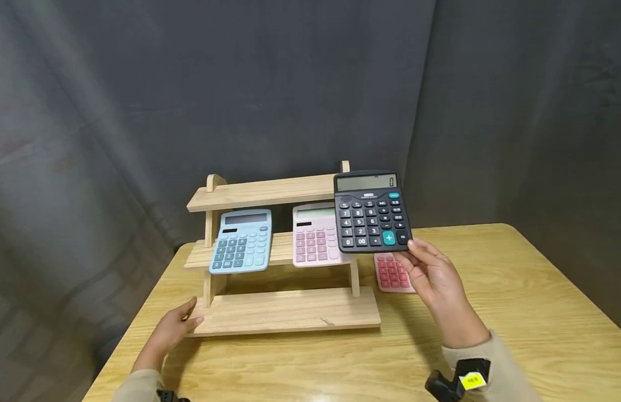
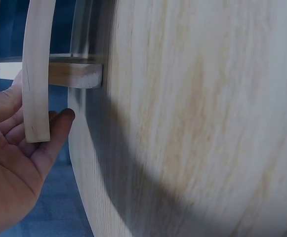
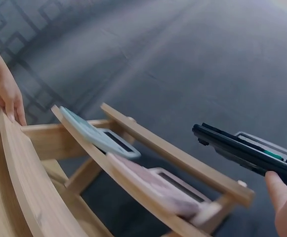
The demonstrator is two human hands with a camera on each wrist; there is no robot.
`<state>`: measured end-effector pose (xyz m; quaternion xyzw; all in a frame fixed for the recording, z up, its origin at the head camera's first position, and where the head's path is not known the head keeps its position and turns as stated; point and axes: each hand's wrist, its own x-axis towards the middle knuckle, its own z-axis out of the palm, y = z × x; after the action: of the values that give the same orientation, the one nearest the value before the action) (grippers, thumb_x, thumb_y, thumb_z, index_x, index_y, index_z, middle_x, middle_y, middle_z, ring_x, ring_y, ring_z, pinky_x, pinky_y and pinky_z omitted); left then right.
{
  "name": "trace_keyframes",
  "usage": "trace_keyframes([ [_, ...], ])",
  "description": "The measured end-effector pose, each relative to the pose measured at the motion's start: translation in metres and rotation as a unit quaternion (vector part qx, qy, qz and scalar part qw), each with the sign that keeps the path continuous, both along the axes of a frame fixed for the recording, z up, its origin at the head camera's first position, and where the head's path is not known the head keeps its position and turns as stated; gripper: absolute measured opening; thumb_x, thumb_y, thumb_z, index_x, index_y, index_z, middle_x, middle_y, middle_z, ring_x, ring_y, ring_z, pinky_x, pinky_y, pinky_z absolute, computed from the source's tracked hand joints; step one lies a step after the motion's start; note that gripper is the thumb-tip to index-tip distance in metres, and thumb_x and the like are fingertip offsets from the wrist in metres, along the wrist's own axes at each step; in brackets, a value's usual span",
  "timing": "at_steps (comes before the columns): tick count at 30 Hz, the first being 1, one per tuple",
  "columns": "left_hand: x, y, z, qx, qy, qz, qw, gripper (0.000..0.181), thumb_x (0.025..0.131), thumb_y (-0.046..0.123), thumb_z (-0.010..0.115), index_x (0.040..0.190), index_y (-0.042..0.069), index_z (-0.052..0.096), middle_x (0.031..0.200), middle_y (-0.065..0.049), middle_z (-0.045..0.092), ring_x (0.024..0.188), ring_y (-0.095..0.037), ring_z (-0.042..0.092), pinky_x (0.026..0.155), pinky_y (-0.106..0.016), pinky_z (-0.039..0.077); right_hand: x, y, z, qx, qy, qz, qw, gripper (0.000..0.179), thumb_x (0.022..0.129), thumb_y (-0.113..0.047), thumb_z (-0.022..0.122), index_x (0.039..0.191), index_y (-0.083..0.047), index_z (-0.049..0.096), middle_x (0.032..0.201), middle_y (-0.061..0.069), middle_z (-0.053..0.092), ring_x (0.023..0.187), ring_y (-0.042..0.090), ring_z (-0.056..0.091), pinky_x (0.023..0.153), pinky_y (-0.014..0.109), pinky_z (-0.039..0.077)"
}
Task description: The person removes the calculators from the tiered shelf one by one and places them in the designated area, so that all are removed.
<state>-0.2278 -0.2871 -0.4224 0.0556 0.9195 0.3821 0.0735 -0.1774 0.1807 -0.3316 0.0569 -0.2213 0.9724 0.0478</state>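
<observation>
A black calculator (image 1: 372,215) with a teal plus key is held by its lower right corner in my right hand (image 1: 433,276), thumb on the front and fingers behind. It is raised in front of the right end of the three-tier wooden shelf (image 1: 285,312), overlapping a pale pink calculator (image 1: 313,240). My left hand (image 1: 175,326) grips the left end of the bottom board; in the left wrist view, thumb and fingers lie on either side of that board (image 2: 37,98). A light blue calculator (image 1: 242,240) leans on the middle tier, left of the pale pink one.
A coral-pink calculator (image 1: 391,274) lies on the wooden table (image 1: 516,290) behind my right hand, partly hidden. Grey curtains (image 1: 300,84) hang behind the table and along its sides.
</observation>
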Motion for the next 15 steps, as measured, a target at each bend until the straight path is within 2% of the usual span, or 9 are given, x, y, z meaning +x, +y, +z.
trace_keyframes([
  [4, -0.002, 0.002, -0.002, 0.006, 0.001, -0.001, 1.0000, 0.063, 0.086, 0.015, 0.053, 0.130, -0.015, 0.020, 0.127, -0.035, 0.025, 0.115, -0.046, 0.027, 0.085, -0.045, 0.038, 0.006, 0.018, -0.008, -0.026, 0.006, -0.003, 0.9996, 0.024, 0.086, 0.013, 0.039, 0.093, 0.011, 0.062, 0.098, 0.019, 0.059, 0.093, 0.027, 0.057, 0.081, 0.035, 0.042],
  [8, -0.004, 0.005, 0.002, -0.004, 0.014, -0.006, 0.9999, 0.062, 0.086, 0.014, 0.053, 0.129, -0.017, 0.020, 0.126, -0.036, 0.026, 0.113, -0.046, 0.029, 0.085, -0.046, 0.038, 0.010, 0.037, -0.021, -0.049, -0.006, -0.011, 0.9987, 0.025, 0.085, 0.013, 0.040, 0.099, 0.010, 0.060, 0.101, 0.019, 0.057, 0.097, 0.028, 0.055, 0.084, 0.036, 0.039],
  [12, -0.007, 0.004, 0.005, -0.007, 0.021, -0.008, 0.9997, 0.060, 0.086, 0.013, 0.053, 0.128, -0.017, 0.021, 0.126, -0.036, 0.027, 0.113, -0.046, 0.030, 0.086, -0.047, 0.037, 0.004, 0.065, -0.049, -0.078, -0.023, -0.016, 0.9965, 0.028, 0.085, 0.012, 0.040, 0.107, 0.008, 0.057, 0.110, 0.016, 0.054, 0.105, 0.027, 0.050, 0.089, 0.038, 0.034],
  [14, -0.007, 0.004, 0.004, -0.002, 0.018, -0.008, 0.9998, 0.061, 0.086, 0.013, 0.053, 0.128, -0.017, 0.021, 0.126, -0.035, 0.027, 0.113, -0.046, 0.030, 0.085, -0.047, 0.037, -0.002, 0.083, -0.070, -0.086, -0.010, -0.017, 0.9961, 0.030, 0.087, 0.012, 0.038, 0.111, 0.007, 0.055, 0.113, 0.016, 0.052, 0.108, 0.027, 0.047, 0.090, 0.039, 0.033],
  [15, -0.008, 0.004, 0.003, -0.001, 0.016, -0.007, 0.9998, 0.061, 0.086, 0.013, 0.053, 0.128, -0.016, 0.021, 0.126, -0.035, 0.028, 0.113, -0.046, 0.030, 0.085, -0.047, 0.037, -0.001, 0.088, -0.075, -0.089, -0.008, -0.019, 0.9959, 0.031, 0.087, 0.012, 0.036, 0.112, 0.008, 0.054, 0.113, 0.016, 0.052, 0.108, 0.027, 0.047, 0.090, 0.039, 0.033],
])
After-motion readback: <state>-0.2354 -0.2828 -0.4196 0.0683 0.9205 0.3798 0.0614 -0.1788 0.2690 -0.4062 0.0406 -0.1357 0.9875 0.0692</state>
